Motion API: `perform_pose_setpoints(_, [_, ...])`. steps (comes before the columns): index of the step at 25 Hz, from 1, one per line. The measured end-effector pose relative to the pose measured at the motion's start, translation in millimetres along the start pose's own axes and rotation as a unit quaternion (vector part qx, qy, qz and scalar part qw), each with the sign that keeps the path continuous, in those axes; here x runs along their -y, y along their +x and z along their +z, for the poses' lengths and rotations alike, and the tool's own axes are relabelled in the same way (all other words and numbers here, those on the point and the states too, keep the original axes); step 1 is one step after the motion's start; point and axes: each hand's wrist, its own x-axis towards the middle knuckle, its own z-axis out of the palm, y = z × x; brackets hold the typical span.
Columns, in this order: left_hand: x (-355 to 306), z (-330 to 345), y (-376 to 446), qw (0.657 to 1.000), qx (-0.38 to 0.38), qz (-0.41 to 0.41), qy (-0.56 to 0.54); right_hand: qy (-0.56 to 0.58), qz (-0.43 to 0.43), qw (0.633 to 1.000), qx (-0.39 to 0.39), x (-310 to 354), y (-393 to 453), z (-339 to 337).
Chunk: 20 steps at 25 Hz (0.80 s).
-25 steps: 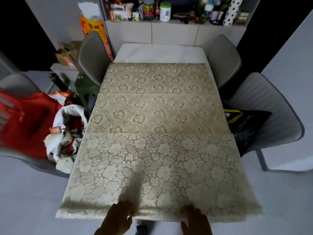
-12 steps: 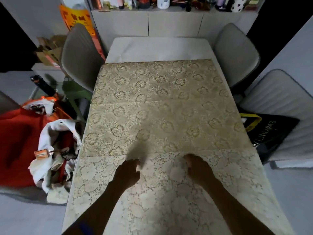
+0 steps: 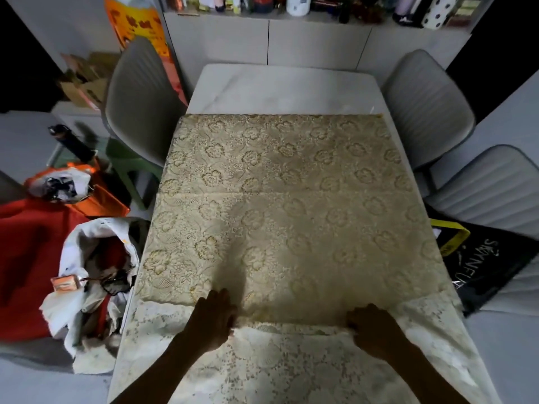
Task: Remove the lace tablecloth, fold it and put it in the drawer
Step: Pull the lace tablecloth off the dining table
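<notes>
Lace tablecloth [image 3: 291, 199] spread lengthwise over table [image 3: 280, 86], long axis running from bottom to top of frame. Left hand [image 3: 211, 319] and right hand [image 3: 374, 328] at lower centre, level, equally near, fingers curled gripping the folded near edge; remaining cloth directly beyond.

A gold floral pattern is carried by the lace tablecloth [image 3: 280, 199], with its near part [image 3: 291, 363] seen as paler cream lace. The bench [image 3: 280, 88] is white. Grey is shown on the chairs [image 3: 137, 103], black with yellow trim on the bag [image 3: 490, 266], and red on the cloth [image 3: 26, 258].
</notes>
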Motion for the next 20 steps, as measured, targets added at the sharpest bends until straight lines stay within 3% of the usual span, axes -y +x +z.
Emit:
perform_pose_setpoints(2, [9.3, -29.3, 7.4, 0.998, 0.056, 0.02, -0.024, 0.011, -0.023, 0.998, 0.06, -8.8, 10.5, -41.0])
perform_pose_setpoints(3, [13.0, -48.1, 14.5, 0.997, 0.036, 0.021, -0.059, 0.027, -0.016, 0.999, 0.042, -14.7, 21.2, -65.0])
perform_pose_setpoints(4, [18.5, -67.8, 24.4, 0.994, -0.047, 0.01, -0.093, 0.056, 0.011, 0.998, -0.013, -19.6, 32.1, -91.3])
perform_pose_setpoints(6, [29.2, -100.5, 42.9, 0.952, -0.284, -0.053, -0.104, 0.121, 0.073, 0.964, -0.227, -26.1, 47.1, -134.6])
perform_pose_setpoints(7, [31.7, -110.6, 48.1, 0.934, -0.333, -0.1, -0.083, 0.145, 0.096, 0.93, -0.323, -24.7, 48.0, -146.7])
perform_pose_setpoints(9, [27.1, -105.8, 48.4, 0.935, -0.325, -0.111, -0.086, 0.162, 0.088, 0.896, -0.403, -12.9, 37.7, -139.7])
perform_pose_setpoints(13, [15.0, -10.6, -7.4, 0.96, -0.25, -0.01, -0.126, 0.174, -0.026, 0.939, -0.294, 62.2, -11.8, -29.3])
perform_pose_setpoints(15, [16.4, 38.7, -38.2, 0.982, -0.147, 0.02, -0.12, 0.117, -0.067, 0.969, -0.205, 89.4, -29.5, 23.2])
perform_pose_setpoints(17, [25.1, 70.9, -58.0, 0.992, -0.084, 0.043, -0.078, 0.099, -0.031, 0.982, -0.158, 109.8, -30.7, 45.8])
perform_pose_setpoints(20, [18.2, 79.7, -89.0, 0.994, -0.088, 0.061, -0.029, 0.115, 0.013, 0.984, -0.134, 121.9, -38.9, 58.5])
